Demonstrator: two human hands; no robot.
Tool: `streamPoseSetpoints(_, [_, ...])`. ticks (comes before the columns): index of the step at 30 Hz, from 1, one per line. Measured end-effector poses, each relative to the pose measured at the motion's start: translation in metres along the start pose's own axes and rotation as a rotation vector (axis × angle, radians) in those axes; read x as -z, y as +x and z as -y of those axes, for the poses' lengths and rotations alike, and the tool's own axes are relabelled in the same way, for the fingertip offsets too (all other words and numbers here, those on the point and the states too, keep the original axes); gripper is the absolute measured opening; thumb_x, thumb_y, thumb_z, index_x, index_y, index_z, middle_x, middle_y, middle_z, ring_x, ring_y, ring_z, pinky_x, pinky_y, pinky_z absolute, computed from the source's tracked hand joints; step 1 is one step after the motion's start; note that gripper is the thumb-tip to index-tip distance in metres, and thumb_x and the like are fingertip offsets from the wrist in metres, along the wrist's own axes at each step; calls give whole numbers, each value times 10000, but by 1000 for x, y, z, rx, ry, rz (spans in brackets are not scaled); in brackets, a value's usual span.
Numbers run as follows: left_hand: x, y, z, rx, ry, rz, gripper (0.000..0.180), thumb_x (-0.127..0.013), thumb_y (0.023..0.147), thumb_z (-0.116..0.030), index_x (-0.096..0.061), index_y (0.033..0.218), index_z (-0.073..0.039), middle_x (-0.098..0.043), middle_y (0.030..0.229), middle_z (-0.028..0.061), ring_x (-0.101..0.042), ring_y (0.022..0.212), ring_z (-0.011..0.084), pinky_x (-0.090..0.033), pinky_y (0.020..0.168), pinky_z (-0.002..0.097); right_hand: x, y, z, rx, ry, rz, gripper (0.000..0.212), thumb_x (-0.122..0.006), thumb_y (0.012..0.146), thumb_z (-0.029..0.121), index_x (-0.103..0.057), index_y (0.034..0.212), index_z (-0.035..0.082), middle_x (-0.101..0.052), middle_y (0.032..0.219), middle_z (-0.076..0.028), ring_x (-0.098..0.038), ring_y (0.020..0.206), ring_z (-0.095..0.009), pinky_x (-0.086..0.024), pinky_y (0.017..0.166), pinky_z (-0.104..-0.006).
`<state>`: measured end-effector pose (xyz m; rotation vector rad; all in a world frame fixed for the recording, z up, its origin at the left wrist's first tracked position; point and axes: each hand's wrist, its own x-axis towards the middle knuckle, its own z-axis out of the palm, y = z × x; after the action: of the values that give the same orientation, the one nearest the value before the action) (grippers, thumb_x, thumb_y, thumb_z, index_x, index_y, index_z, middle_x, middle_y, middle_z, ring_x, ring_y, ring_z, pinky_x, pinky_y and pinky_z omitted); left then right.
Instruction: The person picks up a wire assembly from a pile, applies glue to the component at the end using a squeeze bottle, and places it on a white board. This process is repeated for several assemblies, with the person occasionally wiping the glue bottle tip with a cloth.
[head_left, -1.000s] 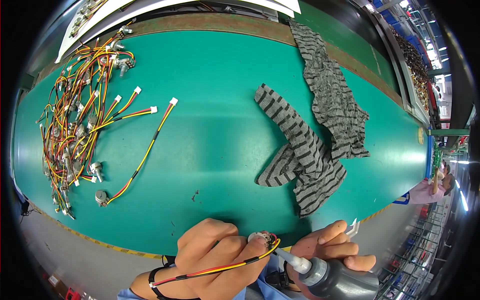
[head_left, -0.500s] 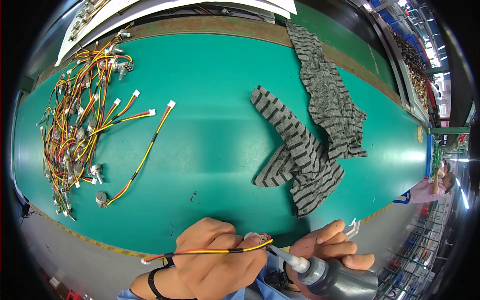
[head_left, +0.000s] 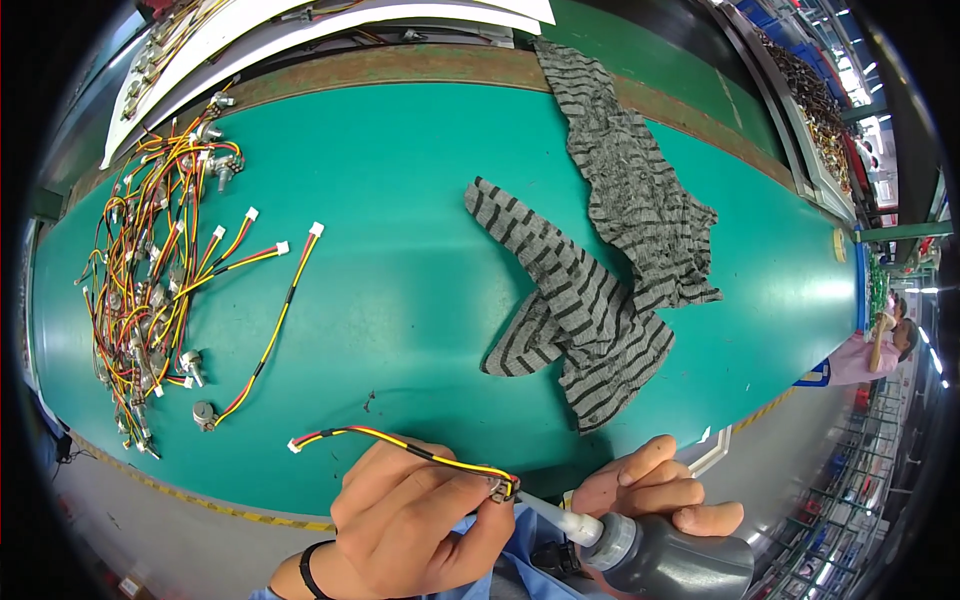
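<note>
My left hand (head_left: 405, 525) pinches a small potentiometer (head_left: 501, 489) between thumb and fingers. From it a red, yellow and black cable (head_left: 420, 453) arches over my knuckles to a white plug (head_left: 294, 445). In my right hand (head_left: 655, 488) lies a dark grey squeeze bottle (head_left: 685, 562), tipped sideways with fingers wrapped round it. Its pale tapered nozzle (head_left: 555, 517) points left and ends right by the potentiometer; whether they touch I cannot tell.
A tangled heap of wired potentiometers (head_left: 150, 290) covers the left of the green tabletop (head_left: 400, 280). One loose potentiometer (head_left: 205, 415) lies nearer me. Grey-and-black striped cloths (head_left: 610, 345) spread right of centre. A person in pink (head_left: 860, 360) is at far right.
My left hand has turned the potentiometer, and its cable now bows up off the fingers instead of lying nearly straight. The nozzle stays close to it. The whole view has shifted slightly.
</note>
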<state>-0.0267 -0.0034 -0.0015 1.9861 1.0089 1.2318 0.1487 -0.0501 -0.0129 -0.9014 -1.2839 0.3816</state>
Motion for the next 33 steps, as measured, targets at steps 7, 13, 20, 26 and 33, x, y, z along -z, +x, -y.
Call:
streamPoseSetpoints(7, [-1,0,-3,-21,-21,21,283,-634,684,74,-489,916,5,-645,622,103,-570,621,204,-463,514,283,10,4,-1,45,151,75,208,-589,882,73,-393,945,42,-556,594,-168,-494,429,-254,-480,532,-359])
streamPoseSetpoints(13, [1,-2,-3,-12,-18,33,246,-615,695,73,-486,898,26,-629,616,114,-572,614,207,-464,512,287,-13,8,5,12,177,-51,322,-650,869,269,-480,980,20,-547,778,-110,-507,648,-220,-445,685,-355])
streamPoseSetpoints(20, [0,-4,-4,-5,28,24,222,-605,703,70,-486,888,38,-619,614,113,-568,613,202,-465,506,286,-22,-2,-1,43,78,-250,254,-629,853,109,-378,885,82,-446,495,-90,-395,407,-189,-398,538,-349])
streamPoseSetpoints(26, [-4,-3,-7,-6,2,10,220,-599,716,63,-487,905,48,-609,653,145,-566,587,184,-473,490,277,-1,0,-5,80,122,-118,223,-604,868,85,-390,919,53,-527,556,-145,-448,423,-224,-446,518,-360])
streamPoseSetpoints(33, [-5,-9,-6,43,-39,-5,222,-592,736,43,-482,927,65,-572,757,207,-559,522,163,-475,458,251,-2,-4,-5,101,123,-100,190,-578,882,70,-399,938,34,-571,581,-174,-461,428,-229,-464,501,-372])
